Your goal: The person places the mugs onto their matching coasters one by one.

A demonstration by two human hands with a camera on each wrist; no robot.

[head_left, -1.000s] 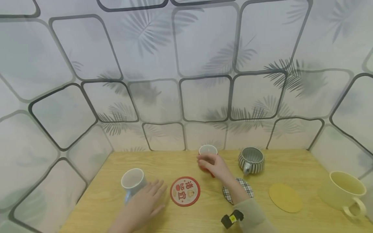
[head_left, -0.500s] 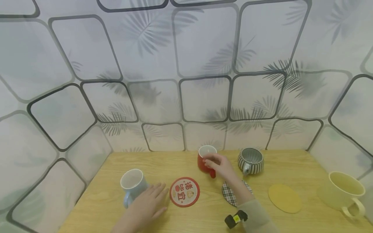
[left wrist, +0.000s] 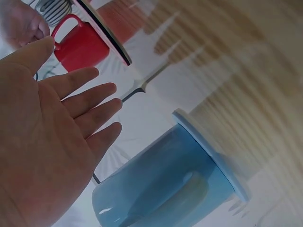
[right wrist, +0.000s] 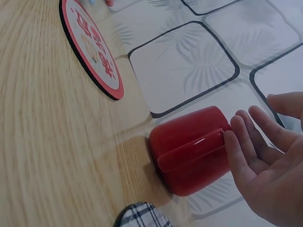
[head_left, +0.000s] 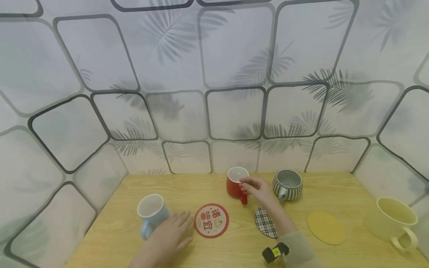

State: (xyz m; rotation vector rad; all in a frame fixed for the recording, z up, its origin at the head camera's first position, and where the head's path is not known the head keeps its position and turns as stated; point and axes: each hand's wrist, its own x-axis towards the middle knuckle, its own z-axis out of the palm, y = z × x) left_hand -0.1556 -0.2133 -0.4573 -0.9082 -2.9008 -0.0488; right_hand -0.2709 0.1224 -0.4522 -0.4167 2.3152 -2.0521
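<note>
A red mug [head_left: 233, 186] with a white inside stands upright near the back of the table, handle toward the front. My right hand [head_left: 258, 188] is just right of it, fingertips close to the top of the handle; in the right wrist view the fingers [right wrist: 258, 137] are loosely bent, thumb apart, gripping nothing. Whether they touch the mug I cannot tell. My left hand [head_left: 167, 234] lies flat with fingers spread beside a light blue mug [head_left: 152, 212], which rests on a pale blue disc [left wrist: 213, 156] in the left wrist view. Between the hands is a round red-rimmed coaster [head_left: 211, 220].
A grey striped cup [head_left: 288, 186] stands right of the red mug. A black-and-white plaid coaster [head_left: 264, 222] lies partly under my right forearm. Farther right are a yellow round coaster [head_left: 326, 227] and a large pale yellow mug [head_left: 390, 221]. Patterned cloth [head_left: 234, 111] encloses the table.
My right hand has drawn back to the right from the red mug's front, uncovering its body and handle. My left hand stays beside the blue mug, almost unmoved.
</note>
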